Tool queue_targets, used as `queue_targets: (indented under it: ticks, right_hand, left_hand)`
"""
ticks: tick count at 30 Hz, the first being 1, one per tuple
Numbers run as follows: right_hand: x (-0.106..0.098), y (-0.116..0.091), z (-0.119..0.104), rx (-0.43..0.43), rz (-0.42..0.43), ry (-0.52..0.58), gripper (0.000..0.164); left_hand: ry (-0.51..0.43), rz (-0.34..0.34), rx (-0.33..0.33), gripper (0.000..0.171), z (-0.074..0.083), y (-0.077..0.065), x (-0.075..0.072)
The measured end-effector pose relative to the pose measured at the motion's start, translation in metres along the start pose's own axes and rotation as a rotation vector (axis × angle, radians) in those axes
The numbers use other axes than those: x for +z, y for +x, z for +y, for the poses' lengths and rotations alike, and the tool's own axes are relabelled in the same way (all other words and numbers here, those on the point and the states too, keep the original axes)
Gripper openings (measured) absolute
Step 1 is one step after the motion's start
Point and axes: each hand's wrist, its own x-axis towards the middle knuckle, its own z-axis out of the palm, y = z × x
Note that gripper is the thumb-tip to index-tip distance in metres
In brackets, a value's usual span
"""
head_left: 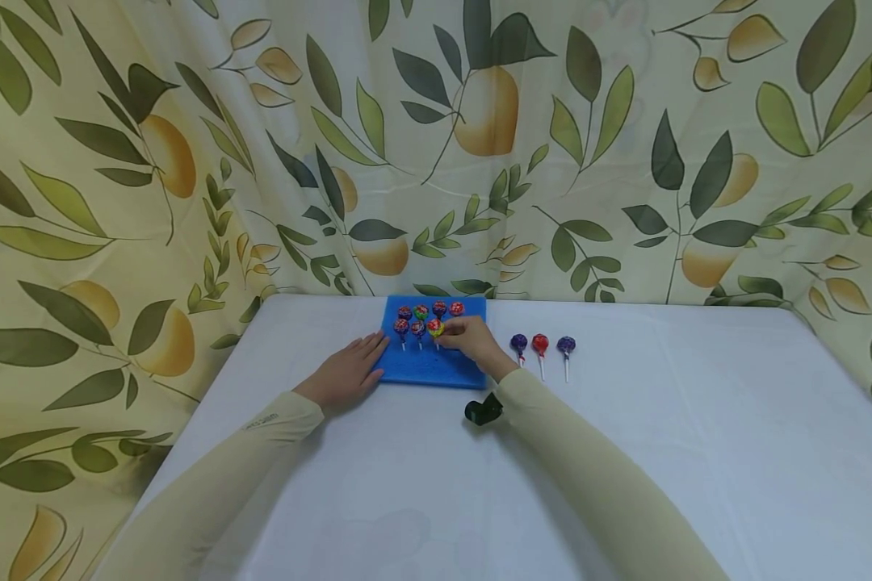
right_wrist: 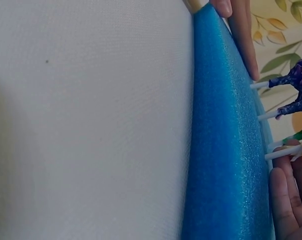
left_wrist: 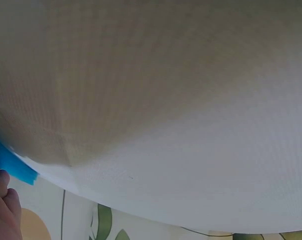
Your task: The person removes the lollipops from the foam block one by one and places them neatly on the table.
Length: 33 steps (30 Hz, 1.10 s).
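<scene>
A blue foam block (head_left: 429,369) lies near the far edge of the table, with lollipops standing in it in two rows. My right hand (head_left: 478,343) pinches a yellow-and-red lollipop (head_left: 435,327) at the right end of the nearer row. In the right wrist view, that lollipop's white stick (right_wrist: 283,152) meets the foam between the fingers. My left hand (head_left: 345,374) rests against the foam's left edge, fingers extended; the left wrist view catches only part of the hand (left_wrist: 5,212) beside a blue corner.
Right of the foam lie a purple lollipop (head_left: 519,343), a red lollipop (head_left: 541,344) and another purple one (head_left: 567,346). A small black object (head_left: 483,410) sits by the right sleeve. Behind the white table (head_left: 698,452) hangs a leaf-and-fruit patterned curtain (head_left: 436,210).
</scene>
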Motion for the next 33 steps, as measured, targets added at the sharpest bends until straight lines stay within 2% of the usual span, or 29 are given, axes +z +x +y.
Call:
queue_targets:
  ticks: [6,19,33]
  right_hand:
    - [-0.003,0.0,-0.002,-0.02,-0.001,0.026,0.026]
    - [-0.013,-0.004,-0.009,-0.03,0.01,0.002,0.026]
    - [-0.046,-0.025,-0.02,-0.061,-0.042,0.03,0.033]
  left_hand:
    - [0.014,0.033,0.023,0.06,0.001,-0.001,-0.002]
    - [0.011,0.02,0.014,0.061,0.001,0.0,-0.001]
    - [-0.01,0.024,0.009,0.061,0.002,-0.002,-0.001]
